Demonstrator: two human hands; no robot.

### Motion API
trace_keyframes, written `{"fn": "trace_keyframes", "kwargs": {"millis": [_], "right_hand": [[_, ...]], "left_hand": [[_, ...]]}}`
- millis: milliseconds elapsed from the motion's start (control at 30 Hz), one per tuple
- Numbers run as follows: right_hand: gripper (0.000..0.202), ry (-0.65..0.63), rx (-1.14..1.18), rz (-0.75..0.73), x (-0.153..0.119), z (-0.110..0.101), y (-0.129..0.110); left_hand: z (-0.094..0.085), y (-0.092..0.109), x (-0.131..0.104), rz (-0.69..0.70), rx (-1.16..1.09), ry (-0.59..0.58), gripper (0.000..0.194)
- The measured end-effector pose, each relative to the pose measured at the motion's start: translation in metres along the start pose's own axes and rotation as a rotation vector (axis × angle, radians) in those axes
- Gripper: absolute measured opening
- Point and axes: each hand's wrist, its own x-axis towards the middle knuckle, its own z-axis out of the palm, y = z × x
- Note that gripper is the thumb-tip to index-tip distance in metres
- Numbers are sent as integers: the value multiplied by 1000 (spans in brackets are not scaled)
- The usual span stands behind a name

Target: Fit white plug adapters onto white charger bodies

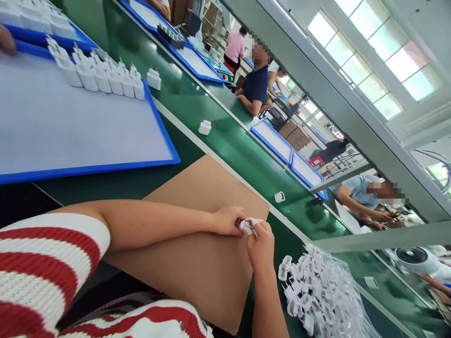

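Note:
Over a brown cardboard sheet (197,263), my left hand (228,220) and my right hand (261,238) meet, fingers closed around one small white charger housing (248,226). My fingers cover much of it, so its details are hard to make out. Close to my right forearm lies a heap of white charger housings (310,291) in a clear plastic bag (352,300). On the left, a row of white plug chargers (102,77) stands prongs up along the edge of a blue-rimmed tray (88,126).
A green conveyor belt (232,145) runs diagonally past the cardboard, carrying a white charger (205,126) and a white housing (279,197). Another person's hand (6,41) reaches in at far left. A metal beam (352,108) crosses above; several co-workers sit beyond the belt.

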Motion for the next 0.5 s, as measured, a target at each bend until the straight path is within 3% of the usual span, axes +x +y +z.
{"fn": "trace_keyframes", "kwargs": {"millis": [133,300,500], "right_hand": [[33,-20,-30,-2,0,-1,-2],[42,-13,-120,-57,-3,-3,-2],[27,-75,-187,-23,6,-5,-2]], "left_hand": [[3,-1,-3,-15,-8,17,34],[5,-5,-5,18,-20,10,27],[8,-8,-4,33,2,38,31]]}}
